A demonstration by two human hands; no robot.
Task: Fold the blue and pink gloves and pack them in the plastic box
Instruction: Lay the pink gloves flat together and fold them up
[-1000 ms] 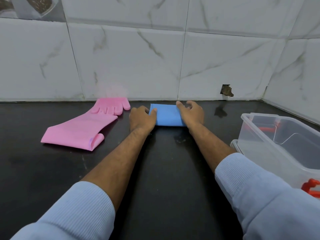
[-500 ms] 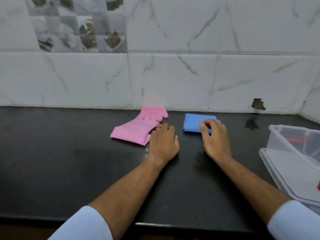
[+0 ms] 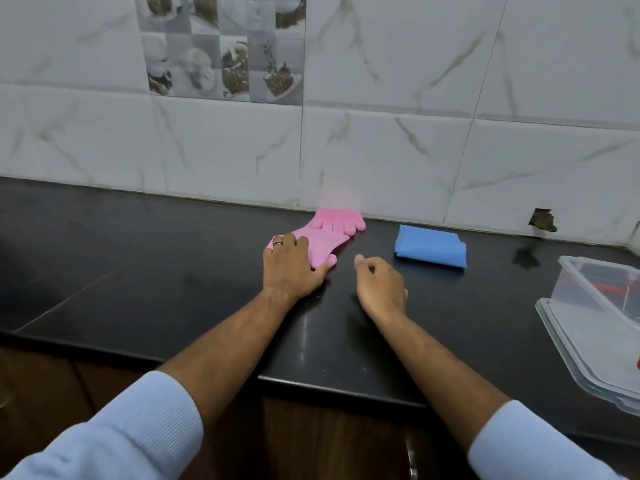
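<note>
Black counter [image 3: 138, 271] runs the width of the view, backed by a marble-tiled wall [image 3: 381, 150] with a patch of printed picture tiles [image 3: 225, 46] upper left and a chipped hole [image 3: 543, 220] low on the right. Plastic box [image 3: 568, 282], clear, is seen at the right edge of the counter, open, cut off by the frame; something red is glimpsed through its wall but cannot be made out. A clear lid or tray [image 3: 581, 348] appears to lie under or beside it; which cannot be told. Blue glove [image 3: 430, 245] is found folded into a compact rectangle near the wall, right of centre, well apart from the box and touched by nothing. Pink glove [image 3: 327, 237] lies flat, unfolded, fingers toward the wall and cuff toward the person. Left hand [image 3: 292, 266] is laid on the cuff end, fingers fairly straight and pressing down, a ring [image 3: 277, 243] on one finger. Right hand [image 3: 379, 284] is held just beside the pink glove, fingers loosely curled, nothing held. Step judged in hand: the start of the pink fold, the blue one done. Next move is judged to call for the cuff to be pinned while the finger end is brought over by the right hand, edges matched; packing of both remains
</note>
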